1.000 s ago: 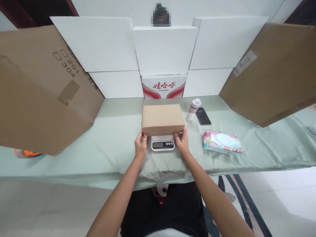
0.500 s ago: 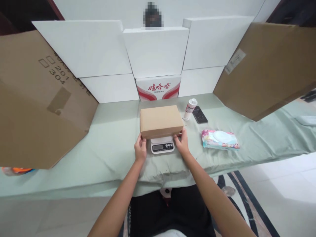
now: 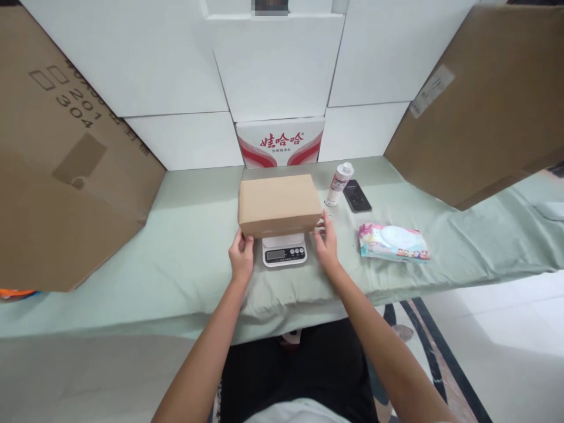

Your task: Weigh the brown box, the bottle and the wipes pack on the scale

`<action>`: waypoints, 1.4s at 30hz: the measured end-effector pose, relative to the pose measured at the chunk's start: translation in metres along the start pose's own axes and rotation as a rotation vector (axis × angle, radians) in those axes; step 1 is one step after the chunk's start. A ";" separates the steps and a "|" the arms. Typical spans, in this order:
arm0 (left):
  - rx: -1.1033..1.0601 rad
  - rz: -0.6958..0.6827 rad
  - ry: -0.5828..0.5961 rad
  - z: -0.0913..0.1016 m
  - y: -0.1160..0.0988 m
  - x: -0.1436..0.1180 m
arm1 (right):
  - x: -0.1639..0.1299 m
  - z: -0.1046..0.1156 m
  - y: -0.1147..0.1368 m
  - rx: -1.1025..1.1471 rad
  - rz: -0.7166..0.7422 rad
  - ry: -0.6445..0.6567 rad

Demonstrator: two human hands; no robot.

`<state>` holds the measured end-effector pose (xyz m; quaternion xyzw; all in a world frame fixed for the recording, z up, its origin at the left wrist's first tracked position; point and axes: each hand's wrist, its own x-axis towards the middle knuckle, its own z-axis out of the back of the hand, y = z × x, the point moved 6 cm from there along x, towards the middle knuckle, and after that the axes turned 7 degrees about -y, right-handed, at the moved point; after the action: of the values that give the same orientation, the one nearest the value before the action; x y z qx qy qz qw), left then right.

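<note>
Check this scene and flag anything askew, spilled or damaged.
Nothing is spilled or damaged. One oddity: the box is far wider than the scale under it and overhangs both sides. The left hand and right hand sit at its front corners.
</note>
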<state>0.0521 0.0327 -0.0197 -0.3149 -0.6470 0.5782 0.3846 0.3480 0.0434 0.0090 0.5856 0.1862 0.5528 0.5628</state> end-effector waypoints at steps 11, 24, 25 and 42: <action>-0.010 0.004 -0.026 0.003 0.007 0.001 | 0.166 0.140 -0.052 -0.822 -0.252 0.295; -0.042 -0.015 -0.036 0.004 0.006 0.000 | 0.175 0.140 -0.088 -0.927 -0.322 0.390; -0.045 -0.014 -0.034 0.004 0.005 -0.001 | 0.176 0.142 -0.088 -0.936 -0.322 0.378; -0.070 -0.022 -0.026 0.003 0.005 0.000 | 0.170 0.130 -0.074 -0.875 -0.298 0.366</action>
<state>0.0495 0.0316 -0.0244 -0.3135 -0.6751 0.5550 0.3713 0.5435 0.1494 0.0509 0.1549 0.1143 0.5864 0.7868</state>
